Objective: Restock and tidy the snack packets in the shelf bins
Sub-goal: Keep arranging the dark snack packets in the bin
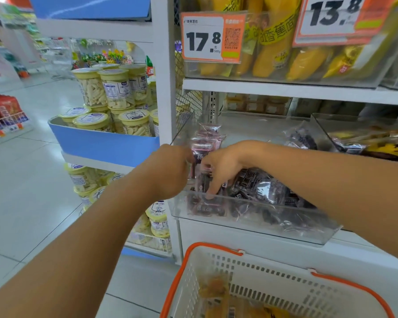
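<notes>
Packets: dark snack packets (260,187) fill the clear shelf bin (251,228) at the middle shelf; an upright row of them (206,143) stands along the bin's left wall, the others lie loose and slanted to the right.
Left hand: our left hand (168,171) sits at the bin's left wall, fingers curled toward the upright row; we cannot tell whether it grips a packet or only steadies one, since the fingertips are hidden.
Right hand: our right hand (221,166) reaches in from the right, over the loose heap, fingers pointing down and pressing among the packets near the front wall; it seems to hold one packet between thumb and fingers.
Key relation: the upright row lies between our two hands, its long axis running from the front of the bin to the back; the left hand is nearer to it, the right hand nearer the heap.
Next move, as we judge: stand the loose packets up and slide them left against the row.
Basket: a white basket with orange rim (216,246) waits below, holding yellowish packets (214,288).
</notes>
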### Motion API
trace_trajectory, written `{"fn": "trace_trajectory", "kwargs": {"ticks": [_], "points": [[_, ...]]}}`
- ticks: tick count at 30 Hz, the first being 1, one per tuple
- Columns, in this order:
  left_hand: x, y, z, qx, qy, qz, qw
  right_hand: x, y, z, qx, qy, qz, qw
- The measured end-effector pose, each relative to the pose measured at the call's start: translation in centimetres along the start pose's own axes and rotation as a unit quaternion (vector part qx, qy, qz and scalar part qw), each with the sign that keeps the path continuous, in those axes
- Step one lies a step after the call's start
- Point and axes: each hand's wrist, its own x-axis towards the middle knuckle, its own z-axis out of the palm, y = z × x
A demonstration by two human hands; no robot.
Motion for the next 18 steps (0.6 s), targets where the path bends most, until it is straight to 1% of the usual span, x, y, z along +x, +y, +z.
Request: {"fn": "trace_trajectory", "kwargs": {"ticks": [1, 3, 4, 5, 7, 11, 13, 15, 16, 18], "points": [[-0.7, -0.4, -0.2, -0.017, -0.044, 0.021, 0.999, 0.3, -0.1, -0.1, -0.008, -0.012, 0.005, 1.0], [-2.0, -0.9, -0.7, -0.051, -0.162, 0.026, 0.985, 0.8, -0.1, -0.1, 0.026, -0.036, 0.014, 0.999], [-2.5, -1.0, -0.9, -0.051, -0.205, 0.017, 0.977, 1.0, -0.1, -0.1, 0.038, -0.047, 0.017, 0.998], [-2.7, -1.2, -1.0, -0.034, -0.221, 0.017, 0.974, 1.1, -0.2, 0.0, 0.045, -0.058, 0.021, 0.997], [-2.5, -1.3, -0.8, 0.012, -0.211, 0.031, 0.977, 1.2, -0.6, 0.2, 0.056, -0.065, 0.029, 0.996], [-1.4, -0.5, 0.3, 0.036, -0.161, 0.023, 0.986, 0.5, -1.5, -0.3, 0.037, -0.026, 0.031, 0.998], [-1.0, -0.5, 0.7, 0.041, -0.147, 0.014, 0.988, -0.1, -1.7, -0.9, 0.003, 0.015, 0.022, 1.0], [-0.8, -0.8, 0.9, 0.034, -0.132, 0.014, 0.991, -0.5, -2.0, -0.9, -0.039, 0.093, -0.024, 0.995], [-0.8, -0.9, 0.9, 0.02, -0.121, 0.017, 0.992, -0.4, -2.0, -0.6, -0.055, 0.154, -0.055, 0.985], [-0.6, -1.0, 1.0, -0.028, -0.095, 0.02, 0.995, 0.0, -2.0, 0.1, -0.094, 0.301, -0.096, 0.944]]}}
